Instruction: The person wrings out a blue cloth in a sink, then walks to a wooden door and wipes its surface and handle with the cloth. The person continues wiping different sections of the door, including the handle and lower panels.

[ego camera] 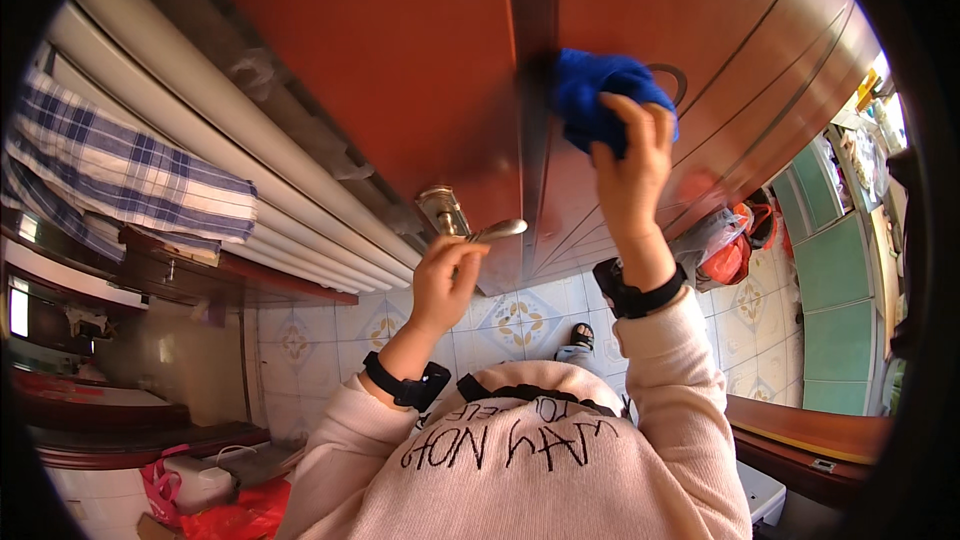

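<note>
My right hand (pixel 637 157) grips a bunched blue cloth (pixel 611 94) against a reddish-brown door panel (pixel 720 22) with curved grooves and ring shapes. A dark vertical strip (pixel 537 105) runs just left of the cloth. Below and to the left, my left hand (pixel 448 277) has its fingers curled at the base of a metal lever door handle (pixel 499 229). Its mounting plate (pixel 439 202) sits on the plain red-brown surface (pixel 375 52) left of the strip. The fingers partly hide the lower end of the handle.
Ribbed pale pipes (pixel 300 202) line the left, with a blue-and-white checked cloth (pixel 150 165) draped there. Red and clear plastic bags (pixel 727 255) stand on the tiled floor (pixel 525 315) at right, near green cabinets (pixel 836 262). A dark-framed wooden edge (pixel 802 427) lies lower right.
</note>
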Motion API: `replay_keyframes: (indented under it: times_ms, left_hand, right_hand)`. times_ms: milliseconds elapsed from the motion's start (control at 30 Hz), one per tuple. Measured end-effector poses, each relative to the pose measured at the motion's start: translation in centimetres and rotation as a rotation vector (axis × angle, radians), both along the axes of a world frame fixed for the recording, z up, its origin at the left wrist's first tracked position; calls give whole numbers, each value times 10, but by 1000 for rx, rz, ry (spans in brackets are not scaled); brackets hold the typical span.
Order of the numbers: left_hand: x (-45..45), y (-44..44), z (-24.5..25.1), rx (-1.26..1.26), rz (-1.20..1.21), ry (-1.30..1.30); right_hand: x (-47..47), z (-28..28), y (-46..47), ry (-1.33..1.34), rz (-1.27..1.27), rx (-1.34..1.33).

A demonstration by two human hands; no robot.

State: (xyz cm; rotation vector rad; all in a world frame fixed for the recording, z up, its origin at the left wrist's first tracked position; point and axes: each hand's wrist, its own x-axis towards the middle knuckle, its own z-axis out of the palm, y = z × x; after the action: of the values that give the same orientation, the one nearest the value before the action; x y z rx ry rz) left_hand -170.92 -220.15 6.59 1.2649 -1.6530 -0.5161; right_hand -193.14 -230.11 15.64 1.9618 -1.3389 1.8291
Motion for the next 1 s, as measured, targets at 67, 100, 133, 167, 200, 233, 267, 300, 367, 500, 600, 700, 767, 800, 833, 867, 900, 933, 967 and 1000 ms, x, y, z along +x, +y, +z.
replay_keyframes:
  times_ms: [67,100,133,167,200,233,267,300,367,500,600,700,767,800,833,867,900,933,967,1000]
  left_hand:
    - [-12,-17,8,-233,45,-325]
    - [-17,-25,10,-283,82,-482]
    - [-21,-27,9,-84,52,-454]
    - [-22,-31,9,-92,54,-455]
    - [-22,-36,8,-99,57,-457]
    - [-21,-39,6,-92,61,-464]
    - [-21,-40,4,-111,65,-454]
    - [-21,-41,2,-117,73,-467]
    - [-22,-38,-1,-120,91,-494]
    - [-19,-29,1,-140,41,-503]
    - [-13,-7,-4,-148,39,-444]
    - [-1,25,-16,-30,82,-359]
    - [7,42,-26,186,93,-215]
    - [11,48,-32,144,89,-231]
    - [16,55,-36,206,83,-222]
    - [19,61,-39,269,77,-207]
    - [23,67,-43,362,75,-181]
    - [26,74,-45,380,72,-179]
    - [30,81,-48,396,63,-188]
    - [34,87,-49,421,55,-188]
  right_hand:
    - [12,-24,-6,60,86,98]
    - [17,-41,-4,113,99,164]
    - [19,-61,-4,184,107,205]
    - [21,-84,-2,258,121,255]
    - [22,-108,-1,298,133,312]
    - [22,-132,0,335,150,363]
    - [22,-155,0,404,148,481]
    - [22,-176,0,475,142,593]
    - [26,-205,-1,558,140,857]
    - [31,-205,-2,401,265,829]
    - [41,-184,-1,67,394,534]
    - [55,-183,2,-46,451,534]
    - [68,-198,1,37,503,570]
    - [76,-209,2,207,480,721]
    - [84,-220,2,390,445,883]
    - [91,-231,0,405,480,955]
    - [97,-239,-1,403,467,1011]
    - [101,-245,-3,419,445,1095]
    - [105,-249,-2,451,404,1203]
    - [106,-250,0,346,415,1159]
